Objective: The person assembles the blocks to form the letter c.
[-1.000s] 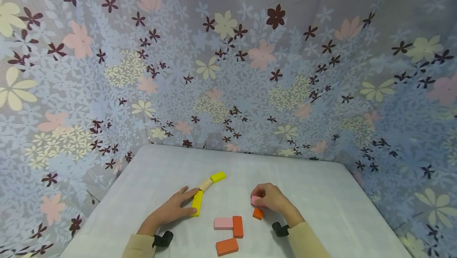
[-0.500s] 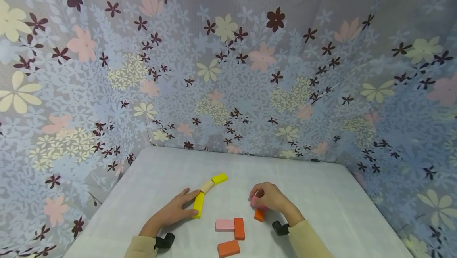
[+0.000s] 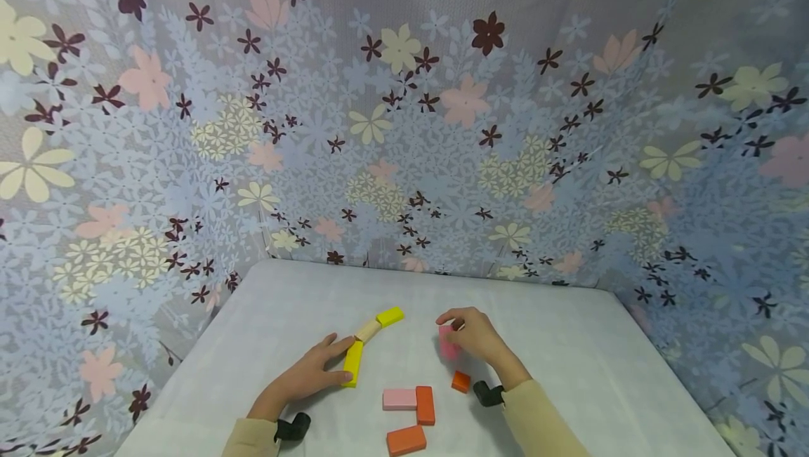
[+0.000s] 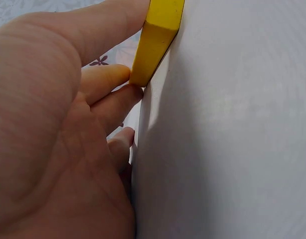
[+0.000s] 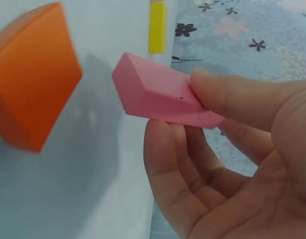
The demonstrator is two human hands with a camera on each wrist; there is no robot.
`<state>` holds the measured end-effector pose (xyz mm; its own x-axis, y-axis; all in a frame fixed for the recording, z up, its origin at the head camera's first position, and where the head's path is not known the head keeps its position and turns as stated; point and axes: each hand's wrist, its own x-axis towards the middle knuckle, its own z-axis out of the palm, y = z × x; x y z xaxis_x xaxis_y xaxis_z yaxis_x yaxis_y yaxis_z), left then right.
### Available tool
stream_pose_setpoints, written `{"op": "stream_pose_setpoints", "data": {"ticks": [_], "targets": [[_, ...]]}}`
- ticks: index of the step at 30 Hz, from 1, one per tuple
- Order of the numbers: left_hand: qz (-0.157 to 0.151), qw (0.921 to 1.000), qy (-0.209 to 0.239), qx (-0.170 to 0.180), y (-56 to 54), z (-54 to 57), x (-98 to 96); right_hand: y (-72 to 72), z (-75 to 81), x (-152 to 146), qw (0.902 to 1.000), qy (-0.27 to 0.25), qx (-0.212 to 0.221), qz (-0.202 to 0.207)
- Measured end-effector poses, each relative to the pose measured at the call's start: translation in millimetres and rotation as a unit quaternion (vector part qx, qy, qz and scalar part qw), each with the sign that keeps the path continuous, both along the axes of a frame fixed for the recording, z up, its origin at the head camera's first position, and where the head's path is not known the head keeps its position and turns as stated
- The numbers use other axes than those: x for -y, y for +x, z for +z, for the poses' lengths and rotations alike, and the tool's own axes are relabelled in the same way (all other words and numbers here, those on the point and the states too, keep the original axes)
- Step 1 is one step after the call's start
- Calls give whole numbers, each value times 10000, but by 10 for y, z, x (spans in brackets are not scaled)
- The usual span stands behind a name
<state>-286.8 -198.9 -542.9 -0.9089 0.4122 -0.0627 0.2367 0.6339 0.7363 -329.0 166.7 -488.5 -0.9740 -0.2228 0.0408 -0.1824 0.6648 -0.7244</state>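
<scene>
My right hand (image 3: 478, 338) pinches a pink block (image 5: 165, 92) between thumb and fingers, raised over the white table. Close by on the table stands a small-looking orange block (image 3: 461, 382), large at the left of the right wrist view. My left hand (image 3: 308, 371) lies with fingers spread beside a yellow block (image 3: 352, 364). Its thumb and a fingertip touch the block near its two ends, as the left wrist view also shows around the yellow block (image 4: 158, 35). A pale wooden block (image 3: 368, 330) and another yellow block (image 3: 390, 316) continue from it in a curved line.
At the table's front middle, a second pink block (image 3: 399, 399) meets an upright-lying orange-red block (image 3: 425, 405), with an orange block (image 3: 406, 440) below them. A flowered curtain (image 3: 404, 127) hangs behind the white table (image 3: 537, 316).
My right hand has lifted the pink block off from beside the small orange block and moved it away from me, turning it. The left hand stays in place at the yellow block.
</scene>
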Motion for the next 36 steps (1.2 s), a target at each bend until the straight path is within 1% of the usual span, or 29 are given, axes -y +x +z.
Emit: {"op": "stream_pose_setpoints", "data": {"ticks": [4,6,10,15,20,23,27,33,36], "targets": [[-58,10000,22,-41,-2,-8,8,-38,17,60,9992,-255,126,-277],[-85,9999,28,-62,-2,-9,10,-62,7,86,9981,-408,215,-411],[-96,9999,37,-51,1,3,7,-119,-34,136,9954,-664,255,-649],[-102,9999,84,-10,5,15,5,-186,-106,187,9921,-955,164,-800],[-76,10000,63,-7,7,12,8,-256,-179,236,9885,-1105,104,-1023],[-71,10000,39,-13,6,14,12,-299,-218,270,9834,-1359,194,-1191],[-84,10000,45,-23,3,14,16,-362,-275,305,9727,-1760,310,-1479],[-104,9999,82,-86,6,7,22,-478,-356,351,9601,-2107,359,-1801],[-125,9999,40,-94,-2,4,20,-540,-415,378,9562,-2199,358,-1899]]}}
